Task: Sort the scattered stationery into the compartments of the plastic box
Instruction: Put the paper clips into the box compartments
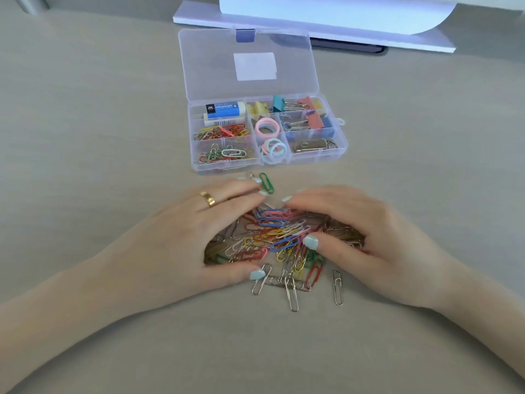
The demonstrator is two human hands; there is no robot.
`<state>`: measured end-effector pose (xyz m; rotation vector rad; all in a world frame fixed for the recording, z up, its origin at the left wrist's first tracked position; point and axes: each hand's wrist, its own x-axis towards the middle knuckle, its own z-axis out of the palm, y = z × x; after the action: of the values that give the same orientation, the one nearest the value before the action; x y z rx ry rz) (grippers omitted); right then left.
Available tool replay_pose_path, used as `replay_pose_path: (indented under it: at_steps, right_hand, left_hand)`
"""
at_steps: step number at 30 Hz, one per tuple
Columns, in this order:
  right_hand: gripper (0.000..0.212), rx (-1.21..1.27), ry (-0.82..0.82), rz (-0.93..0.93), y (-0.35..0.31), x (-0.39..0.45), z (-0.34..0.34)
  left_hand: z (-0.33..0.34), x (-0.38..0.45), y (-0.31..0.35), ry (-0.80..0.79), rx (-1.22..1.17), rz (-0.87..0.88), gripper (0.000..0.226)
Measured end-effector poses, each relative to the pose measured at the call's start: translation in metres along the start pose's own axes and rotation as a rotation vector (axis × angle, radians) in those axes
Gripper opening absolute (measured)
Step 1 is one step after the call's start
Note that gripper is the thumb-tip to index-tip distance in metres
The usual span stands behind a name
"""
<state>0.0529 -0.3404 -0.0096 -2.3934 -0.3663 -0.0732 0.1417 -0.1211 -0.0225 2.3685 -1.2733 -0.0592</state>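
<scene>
A heap of paper clips is seen on the worktop, just in front of the plastic box, on the side nearest the person. The heap is cupped from both sides. The left hand is curved round the left side of the heap, and the right hand is curved round the right side. Both hands are half curled, with the fingertips touching the clips. Nothing is lifted yet, and it cannot be told if any clip is pinched tight.

The box is open, with its lid laid back on the far side. The clip compartments are at the box's left end, already part filled. That end is a little nearer to the left hand. The box's long side runs from left to right across the worktop, so the heap must be carried straight away from the person and a bit to the left.

A green clip is lying alone between the heap and the box, close to the left fingertips. A few silver clips are spread on the side of the heap furthest from the box, pointing mostly toward the person. They will likely be missed by one scoop.
</scene>
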Motion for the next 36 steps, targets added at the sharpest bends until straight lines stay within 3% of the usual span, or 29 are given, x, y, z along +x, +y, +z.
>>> replay_pose_path:
  at_steps: [3, 7, 13, 17, 21, 32, 36]
  right_hand:
    - [0.064, -0.193, 0.056, 0.069, 0.005, -0.004, -0.003]
    - [0.086, -0.339, -0.038, 0.106, 0.009, -0.007, 0.001]
    - [0.049, -0.265, 0.018, 0.015, 0.011, 0.007, 0.007]
    - [0.034, -0.176, 0.034, -0.005, 0.014, 0.014, 0.005]
    - [0.022, -0.103, 0.036, -0.053, 0.015, 0.017, 0.006]
    - [0.014, 0.100, 0.127, -0.015, 0.012, 0.014, 0.002]
    - [0.028, 0.123, 0.168, 0.032, 0.015, 0.012, 0.002]
  left_hand:
    - [0.002, 0.000, -0.002, -0.050, 0.061, 0.000, 0.080]
    - [0.002, 0.003, 0.003, -0.071, 0.087, -0.013, 0.085]
    - [0.009, 0.010, 0.013, -0.011, -0.095, 0.041, 0.058]
    - [0.007, 0.011, 0.017, 0.047, -0.219, -0.036, 0.032]
    - [0.006, 0.012, 0.021, 0.062, -0.253, -0.088, 0.024]
    - [0.002, 0.015, 0.019, 0.148, -0.345, -0.134, 0.024]
    - [-0.007, 0.018, 0.013, 0.265, -0.290, -0.133, 0.016]
